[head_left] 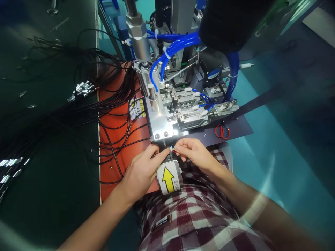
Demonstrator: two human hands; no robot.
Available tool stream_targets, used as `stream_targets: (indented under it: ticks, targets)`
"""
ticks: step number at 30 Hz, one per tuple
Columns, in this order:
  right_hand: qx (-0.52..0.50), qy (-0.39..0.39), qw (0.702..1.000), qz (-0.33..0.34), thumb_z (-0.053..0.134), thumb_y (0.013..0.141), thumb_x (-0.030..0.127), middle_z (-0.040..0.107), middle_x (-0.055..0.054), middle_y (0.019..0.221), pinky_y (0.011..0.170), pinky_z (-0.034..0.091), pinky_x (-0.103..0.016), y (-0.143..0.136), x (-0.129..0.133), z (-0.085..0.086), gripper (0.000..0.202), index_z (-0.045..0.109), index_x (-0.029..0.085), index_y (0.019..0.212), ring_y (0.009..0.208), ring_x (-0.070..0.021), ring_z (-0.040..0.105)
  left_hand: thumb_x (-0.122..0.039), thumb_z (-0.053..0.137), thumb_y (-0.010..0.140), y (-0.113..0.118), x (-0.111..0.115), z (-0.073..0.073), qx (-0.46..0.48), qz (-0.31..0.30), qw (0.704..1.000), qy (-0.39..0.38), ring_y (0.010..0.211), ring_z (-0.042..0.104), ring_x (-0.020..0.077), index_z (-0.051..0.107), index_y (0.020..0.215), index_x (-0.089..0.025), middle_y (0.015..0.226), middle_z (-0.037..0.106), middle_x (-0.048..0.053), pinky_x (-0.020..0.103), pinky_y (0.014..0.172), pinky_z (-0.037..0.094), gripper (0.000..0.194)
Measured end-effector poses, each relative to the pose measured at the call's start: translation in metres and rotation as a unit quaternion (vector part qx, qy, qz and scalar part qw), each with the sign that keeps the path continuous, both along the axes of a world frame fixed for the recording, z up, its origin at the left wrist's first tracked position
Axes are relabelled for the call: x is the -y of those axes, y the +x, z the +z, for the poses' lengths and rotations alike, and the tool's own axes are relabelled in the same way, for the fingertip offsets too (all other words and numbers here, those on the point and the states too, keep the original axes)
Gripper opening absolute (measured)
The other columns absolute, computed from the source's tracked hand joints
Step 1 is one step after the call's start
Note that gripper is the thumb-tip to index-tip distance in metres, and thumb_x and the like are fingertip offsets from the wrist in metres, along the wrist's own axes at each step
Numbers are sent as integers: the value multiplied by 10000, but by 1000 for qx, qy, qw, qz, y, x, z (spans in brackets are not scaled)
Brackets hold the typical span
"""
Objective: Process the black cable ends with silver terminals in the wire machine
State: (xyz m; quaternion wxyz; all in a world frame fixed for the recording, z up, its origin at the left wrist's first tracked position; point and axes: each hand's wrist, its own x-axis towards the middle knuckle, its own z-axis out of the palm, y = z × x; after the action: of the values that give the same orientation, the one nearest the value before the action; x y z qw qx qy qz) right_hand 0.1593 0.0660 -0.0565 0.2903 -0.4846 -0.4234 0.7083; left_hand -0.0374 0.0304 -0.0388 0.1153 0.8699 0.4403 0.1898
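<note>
Thin coloured wires (172, 149) fan out between my two hands, just in front of the machine's metal plate. My right hand (192, 151) pinches the wires between thumb and fingertips. My left hand (142, 170) is closed, its thumb reaching to the left side of the same wires; what lies under its fingers is hidden. Below the wires sits a white cylindrical part (169, 177) with a yellow arrow label. Black cables (115, 139) run over the orange surface (115, 174) left of my left hand.
The metal machine (162, 122) with blue air tubes (183, 42) stands ahead. Red-handled scissors (222, 132) lie at its right. Cable bundles with silvery connectors (83, 89) cover the dark table (52, 195) on the left. A checked garment is below my hands.
</note>
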Motion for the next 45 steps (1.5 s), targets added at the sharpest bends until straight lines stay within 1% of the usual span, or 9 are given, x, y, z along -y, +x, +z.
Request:
stream_targets:
  ticks: [5,9,18,26,29,34,38,42,45]
  targets:
    - [1,7,1000,1,650,748,328,577,22,634,492,336,-226,-1,-1,-4,214,569,146,668,472,-65,448,-125,374,934,2,-1,-3,-19,2,999,28,683,575,152,618,1159,-118,866,541,69,241,562,475,332]
    - [3,4,1000,0,652,747,324,582,19,644,496,346,-227,-1,-2,-6,204,576,146,683,477,-67,456,-116,371,930,2,-1,-3,-25,6,999,36,670,578,150,628,1144,-116,856,542,70,239,552,478,334]
    - [2,39,999,-5,650,764,351,577,17,655,509,381,-234,-2,2,-9,214,573,156,726,506,-80,477,-112,375,925,3,-1,-1,-26,8,999,28,676,591,161,620,1143,-120,855,546,68,251,554,494,329]
    - [20,93,995,-19,635,784,393,574,14,654,528,423,-245,-3,7,-13,237,557,171,746,527,-95,496,-105,391,913,2,1,-2,-36,18,999,17,699,591,157,606,1159,-141,870,551,62,248,573,500,328]
    - [21,91,996,-16,632,790,397,572,11,664,533,425,-247,-2,8,-13,241,553,173,748,534,-97,503,-119,396,917,3,2,-2,-45,22,999,13,695,589,153,597,1169,-151,873,552,59,243,568,495,324]
    - [8,61,998,-8,638,774,426,564,14,653,519,418,-247,-3,7,-11,271,552,173,732,523,-98,506,-118,405,910,3,2,-1,-50,23,998,26,680,586,163,603,1159,-145,854,548,59,252,550,483,319]
    - [6,54,999,-3,628,785,401,547,22,629,520,401,-244,-3,6,-10,255,548,168,717,508,-92,486,-106,410,897,4,2,0,-65,21,997,34,666,579,168,621,1137,-144,836,552,61,255,541,477,322]
    - [37,79,996,0,598,817,369,547,20,647,537,412,-250,-2,7,-11,213,547,173,751,534,-105,508,-114,411,900,5,3,1,-76,24,996,30,674,582,169,621,1142,-144,837,560,67,253,543,481,322]
    - [96,132,987,7,561,852,340,543,19,639,554,412,-254,-1,10,-12,180,554,182,766,557,-119,517,-126,408,907,5,4,0,-76,26,996,31,681,585,169,616,1149,-143,843,564,70,252,545,486,319]
